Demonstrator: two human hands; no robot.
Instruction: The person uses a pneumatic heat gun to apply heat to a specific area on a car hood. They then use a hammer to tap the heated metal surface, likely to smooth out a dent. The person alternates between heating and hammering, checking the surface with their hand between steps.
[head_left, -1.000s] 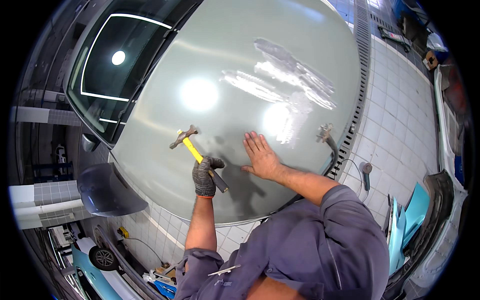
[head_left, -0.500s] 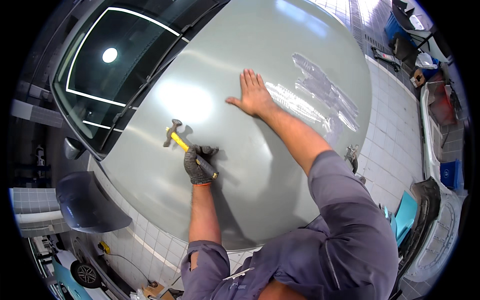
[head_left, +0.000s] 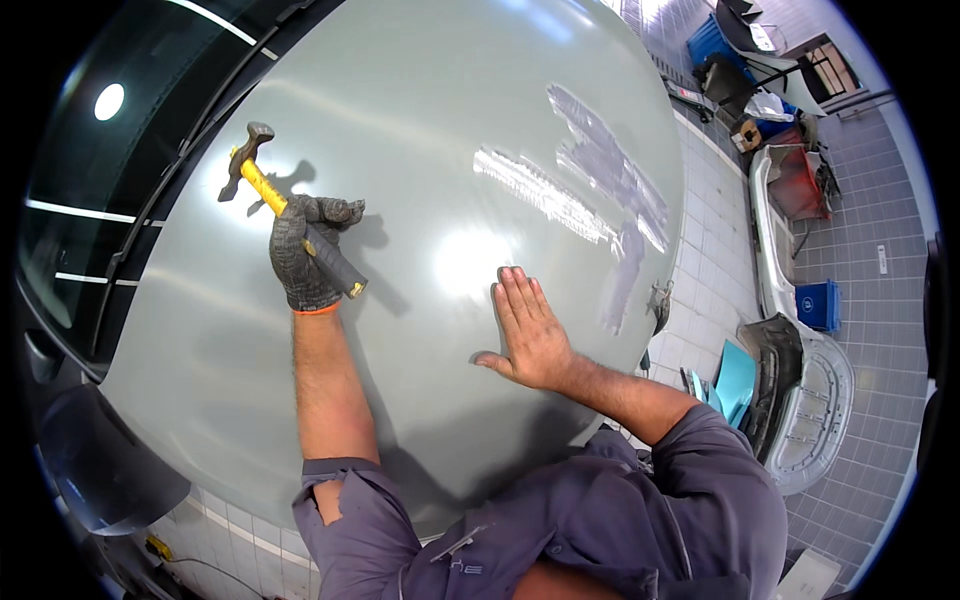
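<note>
A grey-green car hood [head_left: 400, 130] spreads below both hands. My left hand [head_left: 303, 250], in a dark work glove with an orange cuff, is wrapped round a hammer [head_left: 262, 188] with a yellow and black handle and a dark metal head. The hammer is held over the hood, its head towards the windshield. Bare and flat, my right hand [head_left: 530, 335] rests on the hood with fingers together and thumb out. Beyond it, bare-metal sanded streaks [head_left: 610, 165] mark the paint.
The dark windshield [head_left: 120, 150] with its wiper borders the hood at the far left. A loose dark panel [head_left: 105, 465] is at the lower left. Along the right stand bumper parts [head_left: 810, 400], a blue bin [head_left: 818, 305] and a teal panel [head_left: 735, 380].
My right hand has slid back towards me over the hood. My left hand, still holding the hammer, appears farther up and left. The whole view has shifted too.
</note>
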